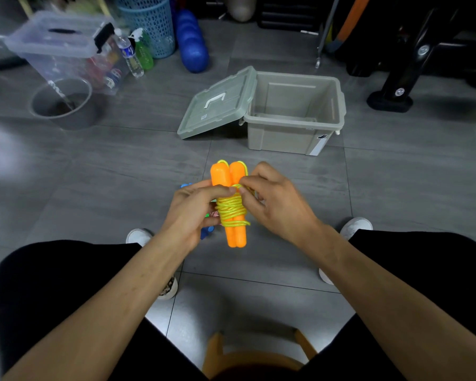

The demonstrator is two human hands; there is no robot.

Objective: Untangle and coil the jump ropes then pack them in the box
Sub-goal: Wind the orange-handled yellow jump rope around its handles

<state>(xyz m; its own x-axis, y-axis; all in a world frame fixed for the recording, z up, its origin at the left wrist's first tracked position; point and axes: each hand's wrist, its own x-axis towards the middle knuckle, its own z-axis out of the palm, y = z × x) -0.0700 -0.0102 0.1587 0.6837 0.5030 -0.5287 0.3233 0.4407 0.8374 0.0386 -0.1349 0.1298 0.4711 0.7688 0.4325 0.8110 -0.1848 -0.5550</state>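
No writing was legible; at frame centre the left hand [193, 213] gripped the orange handles [228, 174]; the right hand [275, 204] pinched the yellow rope [231, 210].

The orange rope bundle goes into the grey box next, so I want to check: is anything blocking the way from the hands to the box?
Nothing visible does. The grey box stands open with its lid leaning off its left side, and bare floor lies between it and the orange rope bundle.

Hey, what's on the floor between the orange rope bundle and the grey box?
Nothing: in the head view, only bare grey floor tile separates the orange rope bundle from the open grey box.
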